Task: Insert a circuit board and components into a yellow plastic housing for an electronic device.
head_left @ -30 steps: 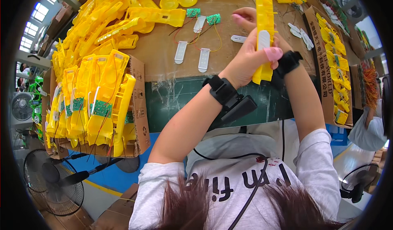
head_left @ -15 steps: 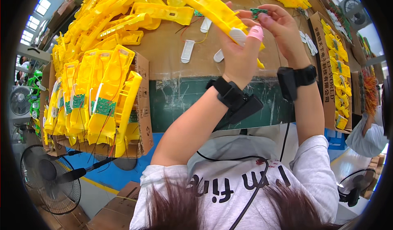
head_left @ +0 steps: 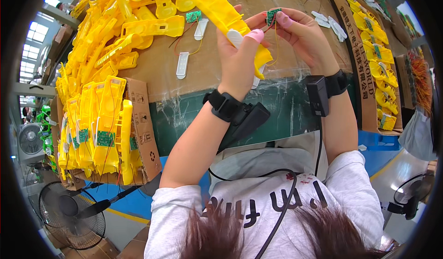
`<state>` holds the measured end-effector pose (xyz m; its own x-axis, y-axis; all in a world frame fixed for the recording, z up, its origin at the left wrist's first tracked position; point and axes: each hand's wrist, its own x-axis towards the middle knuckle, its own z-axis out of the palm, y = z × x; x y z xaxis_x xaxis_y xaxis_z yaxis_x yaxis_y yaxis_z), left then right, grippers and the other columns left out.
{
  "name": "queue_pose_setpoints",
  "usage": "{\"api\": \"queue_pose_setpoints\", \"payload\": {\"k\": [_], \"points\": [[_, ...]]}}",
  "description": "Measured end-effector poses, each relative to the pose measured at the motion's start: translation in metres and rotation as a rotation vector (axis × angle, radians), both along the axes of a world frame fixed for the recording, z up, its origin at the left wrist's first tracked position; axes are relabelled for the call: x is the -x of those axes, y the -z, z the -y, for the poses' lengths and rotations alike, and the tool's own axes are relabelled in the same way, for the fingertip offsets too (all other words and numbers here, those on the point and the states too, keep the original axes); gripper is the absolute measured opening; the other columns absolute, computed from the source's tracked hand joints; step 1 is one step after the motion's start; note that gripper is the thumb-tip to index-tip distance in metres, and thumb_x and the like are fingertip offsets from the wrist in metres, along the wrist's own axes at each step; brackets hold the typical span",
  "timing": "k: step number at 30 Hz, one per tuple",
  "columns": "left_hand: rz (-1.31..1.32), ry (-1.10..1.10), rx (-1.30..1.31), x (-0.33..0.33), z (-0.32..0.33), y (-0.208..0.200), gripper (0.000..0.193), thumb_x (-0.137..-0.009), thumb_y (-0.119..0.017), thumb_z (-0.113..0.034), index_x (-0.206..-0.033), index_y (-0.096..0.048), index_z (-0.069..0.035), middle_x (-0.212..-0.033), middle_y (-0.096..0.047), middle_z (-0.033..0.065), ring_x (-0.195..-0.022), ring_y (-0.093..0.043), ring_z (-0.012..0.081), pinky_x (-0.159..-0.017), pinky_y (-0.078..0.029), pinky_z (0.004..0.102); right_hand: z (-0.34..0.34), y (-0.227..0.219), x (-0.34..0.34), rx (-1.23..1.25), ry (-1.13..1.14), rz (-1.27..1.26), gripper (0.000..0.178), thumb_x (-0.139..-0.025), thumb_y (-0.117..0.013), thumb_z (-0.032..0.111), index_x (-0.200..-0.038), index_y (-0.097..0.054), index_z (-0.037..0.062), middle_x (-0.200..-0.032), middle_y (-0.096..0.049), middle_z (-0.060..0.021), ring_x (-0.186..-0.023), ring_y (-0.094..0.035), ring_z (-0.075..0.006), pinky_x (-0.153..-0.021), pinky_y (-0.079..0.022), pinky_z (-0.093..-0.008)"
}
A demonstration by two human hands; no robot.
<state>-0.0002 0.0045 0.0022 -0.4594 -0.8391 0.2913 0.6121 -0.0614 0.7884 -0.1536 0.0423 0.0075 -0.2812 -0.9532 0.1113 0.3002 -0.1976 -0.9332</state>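
My left hand is closed around a long yellow plastic housing, which slants up to the left. A white rounded piece lies against the housing beside my thumb, which wears a pink cover. Just right of it, my right hand pinches a small green circuit board between thumb and fingers. Thin red and yellow wires hang from the board toward the housing. On the cardboard, left of my hands, are two white strips and another green circuit board with wires.
Yellow housings are heaped at the far left. A cardboard box of housings fitted with boards stands near left; another long box holds yellow parts at right. Several white strips lie beside it. A fan stands at lower left.
The board in my right hand has turned more upright, and its wires now show. Both hands sit farther left in the picture as the whole view has shifted. Both holds are kept.
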Motion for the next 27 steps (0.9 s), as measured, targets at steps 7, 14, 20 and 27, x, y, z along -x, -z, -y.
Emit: {"api": "queue_pose_setpoints", "payload": {"k": [7, 14, 20, 27], "points": [[0.084, -0.065, 0.11, 0.0, -0.003, 0.0, 0.052, -0.077, -0.049, -0.008, -0.123, -0.025, -0.004, -0.112, -0.054, 0.0198, -0.072, -0.058, 0.0156, -0.065, -0.049, 0.0261, 0.0, 0.002, -0.001, 0.019, 0.113, -0.032, 0.024, -0.077, -0.067, 0.014, -0.095, -0.063, 0.0001, -0.086, -0.063, -0.0052, -0.077, -0.059, -0.0103, -0.072, -0.048, -0.0226], [0.376, -0.234, 0.453, 0.0, -0.002, 0.001, 0.056, -0.074, -0.054, -0.003, -0.122, -0.025, -0.005, -0.111, -0.053, 0.0167, -0.084, -0.058, 0.0157, -0.066, -0.047, 0.0241, 0.0, 0.002, -0.009, 0.06, 0.271, -0.12, 0.025, -0.074, -0.07, 0.013, -0.093, -0.063, -0.0016, -0.081, -0.064, -0.0058, -0.073, -0.059, -0.0094, -0.066, -0.046, -0.0204], [0.135, -0.051, 0.102, 0.001, 0.005, -0.002, 0.041, -0.077, -0.057, -0.01, -0.112, -0.036, -0.005, -0.111, -0.052, 0.0132, -0.079, -0.058, 0.0184, -0.066, -0.051, 0.0294, 0.0, 0.0, -0.009, 0.085, 0.326, -0.117, 0.023, -0.075, -0.069, 0.013, -0.093, -0.063, -0.0007, -0.081, -0.064, -0.0055, -0.072, -0.06, -0.0095, -0.065, -0.047, -0.0207], [-0.041, 0.018, -0.277, -0.011, 0.027, -0.004, 0.039, -0.087, -0.048, -0.033, -0.112, -0.041, -0.005, -0.103, -0.053, 0.0114, -0.095, -0.054, 0.0215, -0.074, -0.049, 0.0339, -0.014, -0.02, -0.011, 0.08, 0.105, -0.029, 0.02, -0.08, -0.064, 0.015, -0.094, -0.063, 0.0, -0.084, -0.064, -0.0072, -0.077, -0.063, -0.0127, -0.071, -0.05, -0.0229]]}}
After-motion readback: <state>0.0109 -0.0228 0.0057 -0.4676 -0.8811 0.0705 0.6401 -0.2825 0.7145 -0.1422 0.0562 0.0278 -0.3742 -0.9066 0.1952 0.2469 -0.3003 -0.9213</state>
